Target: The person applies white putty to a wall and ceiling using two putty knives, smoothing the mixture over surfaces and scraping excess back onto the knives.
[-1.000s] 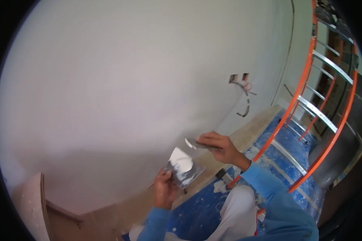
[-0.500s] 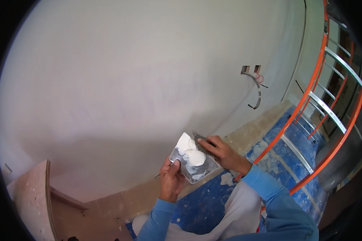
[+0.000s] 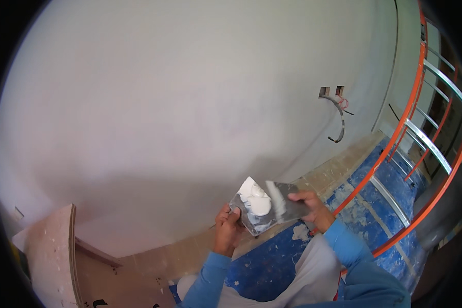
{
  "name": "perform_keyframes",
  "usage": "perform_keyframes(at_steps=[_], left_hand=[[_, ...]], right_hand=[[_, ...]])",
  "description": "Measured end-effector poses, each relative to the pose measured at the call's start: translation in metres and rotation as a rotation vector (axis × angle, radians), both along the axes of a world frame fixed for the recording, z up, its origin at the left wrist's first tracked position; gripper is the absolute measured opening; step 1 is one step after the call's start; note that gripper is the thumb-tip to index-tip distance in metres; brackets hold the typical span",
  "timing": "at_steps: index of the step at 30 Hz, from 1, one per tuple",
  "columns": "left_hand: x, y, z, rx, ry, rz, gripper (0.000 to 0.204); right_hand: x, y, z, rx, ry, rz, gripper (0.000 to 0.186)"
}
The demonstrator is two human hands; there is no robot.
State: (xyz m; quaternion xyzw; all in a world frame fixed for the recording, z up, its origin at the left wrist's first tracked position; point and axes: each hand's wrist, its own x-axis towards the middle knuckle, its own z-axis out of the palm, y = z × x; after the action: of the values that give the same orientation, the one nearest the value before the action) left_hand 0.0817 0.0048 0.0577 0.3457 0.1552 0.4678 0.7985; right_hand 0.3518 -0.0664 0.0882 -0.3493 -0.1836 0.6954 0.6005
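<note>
My left hand (image 3: 228,232) grips a flat grey metal plate (image 3: 247,219) by its left edge, thumb on top. On the plate sits a mound of white filler (image 3: 261,205), with thin smears of it toward the near corner. My right hand (image 3: 317,211) holds a wide grey scraper (image 3: 294,207), fingers closed on its right side. A strip of white filler runs along the scraper's left edge. That edge lies close to the plate's right side and is slightly blurred; whether they touch I cannot tell.
In front rises a pale wall (image 3: 154,102) with two socket holes and a hanging grey cable (image 3: 342,120). An orange ladder (image 3: 395,138) with metal rungs stands at right on blue, filler-spattered sheeting (image 3: 262,269). At lower left is a spattered board (image 3: 49,251).
The scraper was edge-on over the filler at the plate's upper right; it has moved right and turned, showing its broad face and a white strip. The whole view has shifted a little.
</note>
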Motion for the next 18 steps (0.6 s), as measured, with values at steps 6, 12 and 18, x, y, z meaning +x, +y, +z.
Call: perform_keyframes(at_steps=[6, 12, 18], left_hand=[[0.015, -0.012, 0.024, 0.083, -0.025, -0.010, 0.031], [-0.010, 0.001, 0.015, 0.126, 0.090, 0.056, 0.030], [-0.006, 0.002, 0.009, 0.119, 0.183, 0.004, 0.028]], right_hand=[[0.077, 0.007, -0.008, 0.050, -0.040, -0.285, 0.037], [0.106, 0.070, 0.096, 0.587, -0.570, -0.749, 0.026], [0.156, 0.123, 0.184, 0.375, -1.412, -1.069, 0.027]])
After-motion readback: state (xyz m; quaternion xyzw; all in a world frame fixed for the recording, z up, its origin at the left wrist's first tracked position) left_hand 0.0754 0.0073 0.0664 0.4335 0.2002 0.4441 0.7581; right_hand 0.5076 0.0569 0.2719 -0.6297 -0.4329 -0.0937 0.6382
